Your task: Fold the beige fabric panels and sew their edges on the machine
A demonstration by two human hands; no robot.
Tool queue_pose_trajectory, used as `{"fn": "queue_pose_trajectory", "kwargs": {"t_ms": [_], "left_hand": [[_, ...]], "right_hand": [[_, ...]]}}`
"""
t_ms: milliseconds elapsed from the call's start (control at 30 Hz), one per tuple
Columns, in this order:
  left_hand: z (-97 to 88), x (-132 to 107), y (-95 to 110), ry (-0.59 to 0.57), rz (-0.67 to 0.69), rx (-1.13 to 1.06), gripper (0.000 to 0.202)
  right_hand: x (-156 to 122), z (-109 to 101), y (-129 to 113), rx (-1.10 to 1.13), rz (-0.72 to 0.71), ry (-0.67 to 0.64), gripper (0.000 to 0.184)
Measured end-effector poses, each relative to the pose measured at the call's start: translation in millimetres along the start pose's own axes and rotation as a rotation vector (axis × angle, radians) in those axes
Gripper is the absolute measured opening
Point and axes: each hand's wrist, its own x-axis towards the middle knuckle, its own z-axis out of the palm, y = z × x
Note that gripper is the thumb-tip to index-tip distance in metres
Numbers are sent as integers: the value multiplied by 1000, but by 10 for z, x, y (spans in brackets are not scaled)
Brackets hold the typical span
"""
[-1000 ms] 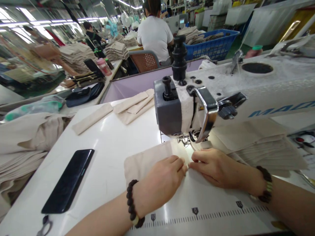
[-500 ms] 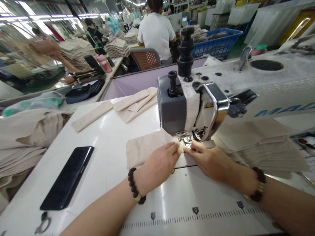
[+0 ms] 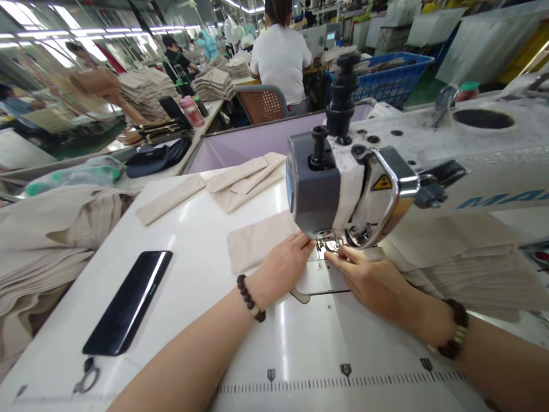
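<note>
My left hand (image 3: 283, 263) lies with fingers outstretched on the right edge of a flat beige fabric piece (image 3: 253, 243), left of the needle area. The fabric's far right end is hidden behind the sewing machine head (image 3: 315, 183). My right hand (image 3: 375, 280) is to the right of the presser foot (image 3: 332, 243). Its thumb and forefinger are pressed close together at the foot; what lies between them is too small to make out. Metal needle plate (image 3: 319, 277) shows between and below both hands.
A black phone (image 3: 128, 303) and a small ring-shaped item (image 3: 88, 379) lie at left. Beige fabric strips (image 3: 244, 180) rest behind. Fabric stacks stand at the left (image 3: 55, 229) and under the machine arm (image 3: 467, 263). A person (image 3: 281, 63) sits ahead near a blue basket (image 3: 381, 77).
The left hand and fabric piece have moved away from me, toward the back of the machine. The fingers have drawn apart slightly, baring more needle plate. The view has shifted a little left.
</note>
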Motion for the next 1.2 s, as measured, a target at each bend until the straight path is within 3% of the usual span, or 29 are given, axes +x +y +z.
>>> {"fn": "queue_pose_trajectory", "kwargs": {"t_ms": [200, 400, 500, 567, 667, 800, 867, 967, 1100, 1200], "left_hand": [[40, -70, 61, 88, 23, 114, 23], [-12, -163, 120, 10, -210, 165, 17], [99, -154, -47, 137, -355, 176, 36], [176, -143, -171, 228, -381, 199, 49], [210, -146, -242, 255, -295, 196, 43], [132, -186, -139, 262, -157, 122, 20], [95, -201, -86, 288, -113, 108, 17], [78, -202, -42, 306, -54, 122, 18], [68, -201, 1, 295, -7, 149, 18], [16, -217, 50, 276, 14, 173, 20]], "right_hand": [[13, -14, 7, 48, -6, 18, 35], [-66, 70, 45, 28, -27, 76, 40], [-107, 128, 93, 45, -36, 79, 41], [-102, 127, 103, 65, -61, 94, 40], [-83, -7, 47, 102, -128, 104, 38], [-147, -423, -46, 44, -168, 159, 34], [-221, -642, -12, -26, -87, 187, 33], [-363, -837, 143, -143, 148, 189, 30], [-493, -798, 329, -156, 327, 27, 12], [-479, -698, 368, -134, 390, 2, 8]]}}
